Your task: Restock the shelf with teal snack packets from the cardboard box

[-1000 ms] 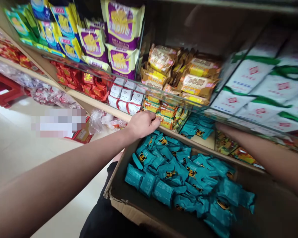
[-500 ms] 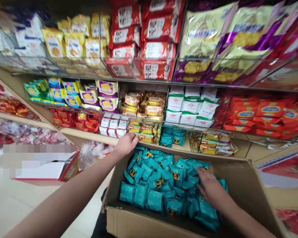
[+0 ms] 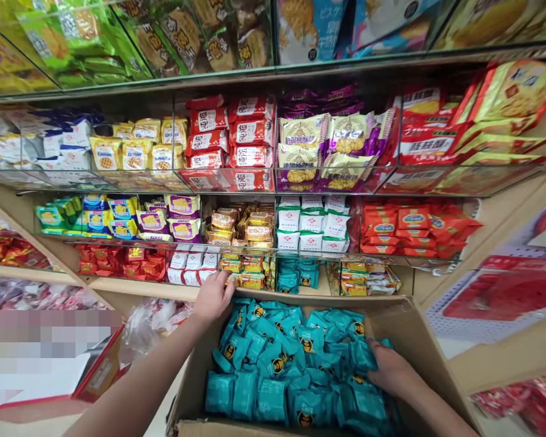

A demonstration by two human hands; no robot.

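A cardboard box (image 3: 394, 312) full of small teal snack packets (image 3: 273, 355) with black-and-yellow emblems stands before me, against the lower shelf. My left hand (image 3: 213, 295) is closed at the box's far left corner, its fingers curled over the rim. Inside the box on the right, my right hand (image 3: 389, 366) grips a teal packet (image 3: 362, 355) lying among the others; some of its fingertips are hidden. Just behind the box, several teal packets (image 3: 297, 276) sit in a shelf compartment between yellow-and-green packets (image 3: 248, 271) and another stack of yellow packets (image 3: 364, 279).
Shelves with clear fronts (image 3: 236, 181) rise ahead, filled with bagged biscuits. A plastic bag (image 3: 145, 325) and a blurred-out red-edged box (image 3: 95, 367) lie to the left. A white perforated panel (image 3: 468, 321) is at the right.
The view has tilted up and back, showing a higher shelf. My right hand has closed around a packet at the box's right side. My left hand stays at the corner.
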